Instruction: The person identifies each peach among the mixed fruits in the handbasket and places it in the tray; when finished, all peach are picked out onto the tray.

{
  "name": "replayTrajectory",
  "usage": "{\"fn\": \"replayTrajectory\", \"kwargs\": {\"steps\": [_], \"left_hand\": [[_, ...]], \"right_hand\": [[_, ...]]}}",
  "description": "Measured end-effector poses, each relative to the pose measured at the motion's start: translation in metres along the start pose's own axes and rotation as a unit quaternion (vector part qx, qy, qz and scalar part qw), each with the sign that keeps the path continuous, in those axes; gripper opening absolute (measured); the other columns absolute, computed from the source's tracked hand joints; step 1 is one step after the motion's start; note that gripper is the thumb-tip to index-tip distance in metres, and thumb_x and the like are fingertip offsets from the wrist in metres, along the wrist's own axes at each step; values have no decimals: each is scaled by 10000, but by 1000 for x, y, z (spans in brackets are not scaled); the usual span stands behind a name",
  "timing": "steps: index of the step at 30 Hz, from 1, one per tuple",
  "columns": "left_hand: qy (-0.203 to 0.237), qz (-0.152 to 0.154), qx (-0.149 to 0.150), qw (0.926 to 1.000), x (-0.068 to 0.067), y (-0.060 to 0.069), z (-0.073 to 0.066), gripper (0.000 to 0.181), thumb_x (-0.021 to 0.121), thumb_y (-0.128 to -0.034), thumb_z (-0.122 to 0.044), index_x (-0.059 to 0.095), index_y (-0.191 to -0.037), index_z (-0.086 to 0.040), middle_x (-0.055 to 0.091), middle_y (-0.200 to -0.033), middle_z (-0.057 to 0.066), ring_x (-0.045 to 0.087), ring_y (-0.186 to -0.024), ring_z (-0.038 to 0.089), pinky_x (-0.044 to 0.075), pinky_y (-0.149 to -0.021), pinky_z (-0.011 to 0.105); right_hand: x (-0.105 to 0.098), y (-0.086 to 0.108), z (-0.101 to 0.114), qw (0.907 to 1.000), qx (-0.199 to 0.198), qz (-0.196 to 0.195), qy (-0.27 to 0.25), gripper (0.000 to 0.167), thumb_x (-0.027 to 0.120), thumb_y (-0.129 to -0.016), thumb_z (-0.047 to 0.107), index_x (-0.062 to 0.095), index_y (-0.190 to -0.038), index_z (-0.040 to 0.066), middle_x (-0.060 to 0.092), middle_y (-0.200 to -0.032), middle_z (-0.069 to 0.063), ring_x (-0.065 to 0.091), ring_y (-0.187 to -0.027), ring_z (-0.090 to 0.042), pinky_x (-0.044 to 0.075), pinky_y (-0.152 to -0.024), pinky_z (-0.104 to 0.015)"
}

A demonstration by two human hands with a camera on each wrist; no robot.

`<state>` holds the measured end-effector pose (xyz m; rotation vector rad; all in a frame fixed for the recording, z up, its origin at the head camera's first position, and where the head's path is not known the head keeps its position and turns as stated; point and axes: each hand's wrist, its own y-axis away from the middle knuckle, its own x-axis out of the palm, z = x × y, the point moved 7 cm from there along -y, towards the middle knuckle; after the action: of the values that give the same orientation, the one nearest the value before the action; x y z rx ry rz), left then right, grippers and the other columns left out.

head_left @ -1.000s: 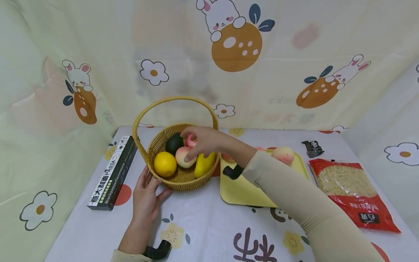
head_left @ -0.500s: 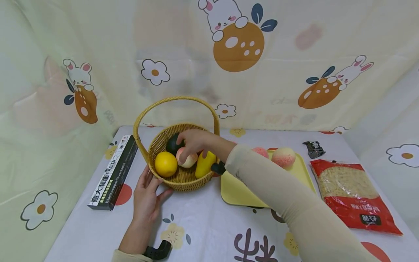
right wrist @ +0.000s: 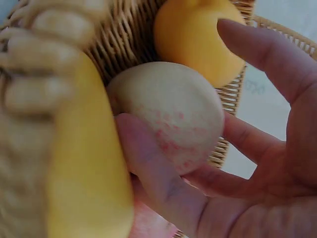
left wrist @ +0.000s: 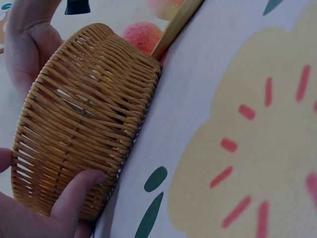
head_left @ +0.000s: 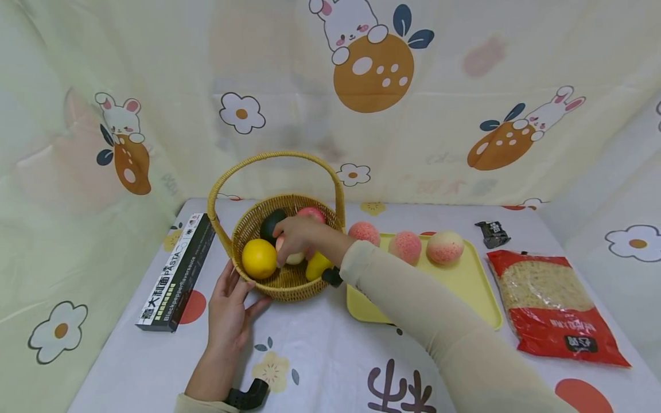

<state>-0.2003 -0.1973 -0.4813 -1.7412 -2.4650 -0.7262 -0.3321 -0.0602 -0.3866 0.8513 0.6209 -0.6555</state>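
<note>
In the head view, my left hand (head_left: 227,315) holds the near left side of the wicker basket (head_left: 286,293). The left wrist view shows its thumb (left wrist: 77,196) on the woven wall. My right hand (head_left: 299,232) reaches inside the basket, thumb and fingers around a pale peach (right wrist: 168,119) speckled with pink. Left of that peach lies an orange (head_left: 259,259), and a dark green avocado-like fruit (head_left: 271,226) is behind. A smooth, long yellow fruit (head_left: 317,267) sits at the right, partly hidden by the hand. Toward the back is a pinkish-red fruit (head_left: 311,214).
Right of the basket is a yellow tray (head_left: 465,301), with pink peaches (head_left: 405,248) at its back edge. Farther right lie a red bag of pasta (head_left: 558,310) and a small black packet (head_left: 492,234). A black pasta box (head_left: 178,272) lies left of the basket.
My right hand has moved left and lower into the basket, closing around the peach. Its sleeve has cleared the tray's back edge, uncovering the peaches there. My left hand stays on the basket.
</note>
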Motion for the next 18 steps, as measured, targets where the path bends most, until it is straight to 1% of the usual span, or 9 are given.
{"fn": "replayTrajectory", "kwargs": {"steps": [4,11,18], "left_hand": [[14,20,-6,10000,-1,0,0,755,570,-1034,-112,292,-1661,-427,313,-1736,-77,533,-1424,240,640,-943,447],[12,53,47,10000,0,0,-2,751,547,-1042,-107,272,-1670,-412,297,-1745,-68,522,-1431,245,643,-938,444],[41,20,10,10000,0,1,-1,757,546,-1037,-99,272,-1671,-409,293,-1747,-63,515,-1437,245,640,-943,458]], "right_hand": [[4,-5,1,10000,35,-24,49,721,859,-852,230,571,-1511,170,527,-1562,-93,637,-1092,-268,677,-819,-451],[8,-11,4,9994,286,125,167,690,828,-889,245,556,-1517,155,540,-1549,-87,617,-1161,-265,671,-831,-471],[10,-14,4,9989,324,147,297,664,854,-866,250,583,-1461,133,604,-1446,-76,612,-1126,-260,673,-781,-464]]}}
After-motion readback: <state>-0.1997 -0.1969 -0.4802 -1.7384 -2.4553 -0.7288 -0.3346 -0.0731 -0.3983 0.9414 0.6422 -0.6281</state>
